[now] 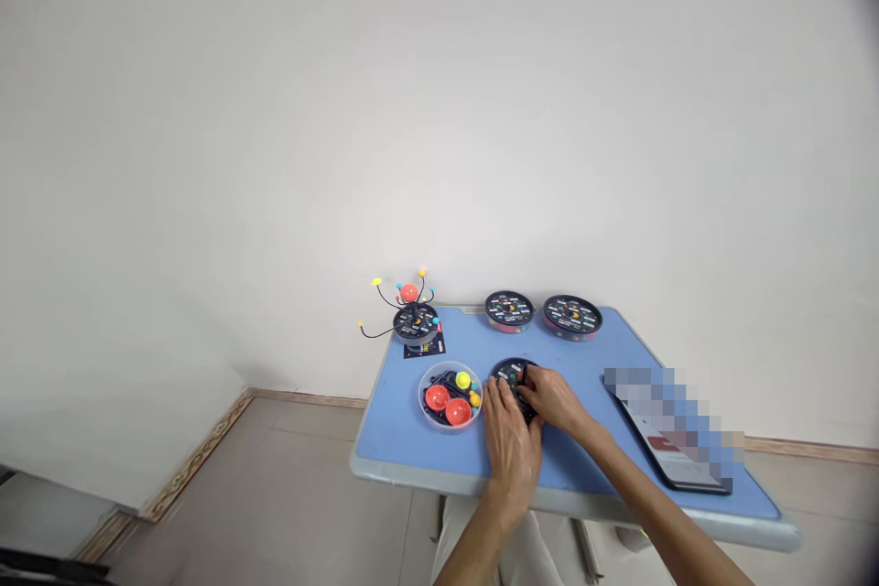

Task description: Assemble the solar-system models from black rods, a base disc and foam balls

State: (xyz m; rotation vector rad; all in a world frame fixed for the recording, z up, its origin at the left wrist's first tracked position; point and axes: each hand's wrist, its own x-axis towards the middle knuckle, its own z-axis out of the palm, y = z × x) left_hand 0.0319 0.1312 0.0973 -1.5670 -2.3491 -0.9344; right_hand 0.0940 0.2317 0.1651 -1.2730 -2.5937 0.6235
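A blue surface with a rounded pale grey rim stands against a plain white wall, above a beige tile floor edged by a wooden baseboard. At the far left corner, a black round base carrying thin curved wires, an orange ball and small coloured beads forms a model. It sits on a dark printed card, and its wires reach out past the edge. Along the far edge lie 2 shallow round tins with black printed lids. Nearer the front edge, left of centre, a clear round plastic tray holds 2 glossy red half-domes and a yellow ball among black pieces. A smartphone, partly blurred, lies along the right edge.

A black round disc lies near the front edge, just right of the tray, between the left hand and right hand. The fingers of the right hand curl over its top, and those of the left hand press against its near side. Both hands are closed around it, though how firmly cannot be told.
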